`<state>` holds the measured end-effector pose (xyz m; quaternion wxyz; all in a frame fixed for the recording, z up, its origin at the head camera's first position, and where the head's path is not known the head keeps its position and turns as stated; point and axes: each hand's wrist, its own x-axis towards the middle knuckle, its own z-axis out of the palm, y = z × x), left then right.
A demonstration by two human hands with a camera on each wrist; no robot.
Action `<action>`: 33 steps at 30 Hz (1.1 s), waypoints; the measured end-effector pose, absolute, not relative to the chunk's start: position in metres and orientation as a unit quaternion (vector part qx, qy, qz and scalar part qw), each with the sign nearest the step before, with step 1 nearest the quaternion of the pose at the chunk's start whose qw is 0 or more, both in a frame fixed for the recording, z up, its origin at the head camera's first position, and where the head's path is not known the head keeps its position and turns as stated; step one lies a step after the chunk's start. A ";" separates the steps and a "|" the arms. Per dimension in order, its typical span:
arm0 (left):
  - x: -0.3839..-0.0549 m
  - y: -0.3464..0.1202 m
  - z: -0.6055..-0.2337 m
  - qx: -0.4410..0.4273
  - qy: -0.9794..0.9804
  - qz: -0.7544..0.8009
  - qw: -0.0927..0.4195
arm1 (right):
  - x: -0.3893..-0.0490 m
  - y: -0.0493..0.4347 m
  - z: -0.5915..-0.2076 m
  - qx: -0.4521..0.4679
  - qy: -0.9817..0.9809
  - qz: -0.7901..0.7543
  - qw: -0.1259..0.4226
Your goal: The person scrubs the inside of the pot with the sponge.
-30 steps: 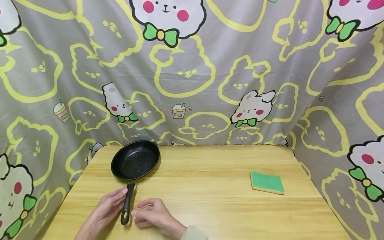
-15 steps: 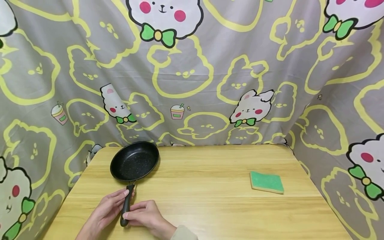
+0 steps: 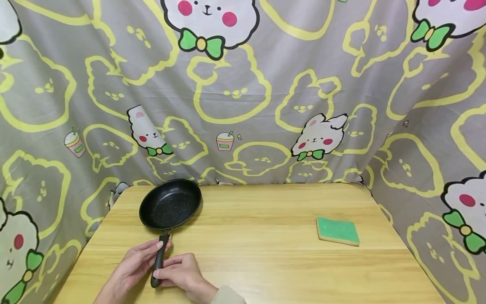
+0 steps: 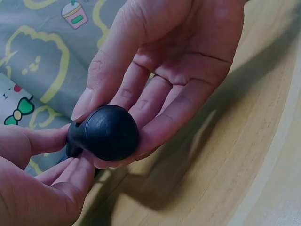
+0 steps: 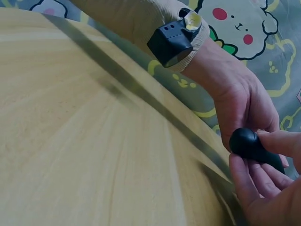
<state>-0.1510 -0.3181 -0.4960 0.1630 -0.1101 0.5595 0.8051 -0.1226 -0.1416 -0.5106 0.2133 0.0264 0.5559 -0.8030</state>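
A black frying pan (image 3: 171,204) with a speckled inside is at the table's left, its handle (image 3: 158,258) pointing toward me. My left hand (image 3: 133,266) grips the handle near the pan, thumb on top and fingers beneath. Closer to the handle's end, my right hand (image 3: 184,272) pinches it between thumb and fingers. In the left wrist view, the rounded handle end (image 4: 113,134) faces the camera, above the tabletop and its shadow. The right wrist view shows my right hand (image 5: 263,193) at that end and the left hand behind. Whether the pan's base touches the table is hidden.
A green-topped sponge (image 3: 338,231) lies flat on the right part of the wooden table (image 3: 265,266). Behind the table and along its sides hangs a grey patterned curtain (image 3: 243,105).
My right hand has moved left from beside the handle and now pinches its end. The handle's end has shifted slightly left and down. The left hand stays on the handle; the sponge is unmoved.
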 end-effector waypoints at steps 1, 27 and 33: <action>-0.151 -0.318 -0.496 -0.110 0.556 0.807 0.164 | -0.122 -0.142 -0.511 0.026 0.557 -0.803 0.211; -0.143 -0.292 -0.498 -0.109 0.542 0.821 0.141 | -0.116 -0.116 -0.514 0.001 0.552 -0.808 0.206; -0.143 -0.283 -0.499 -0.096 0.533 0.827 0.153 | -0.115 -0.104 -0.514 0.002 0.555 -0.804 0.212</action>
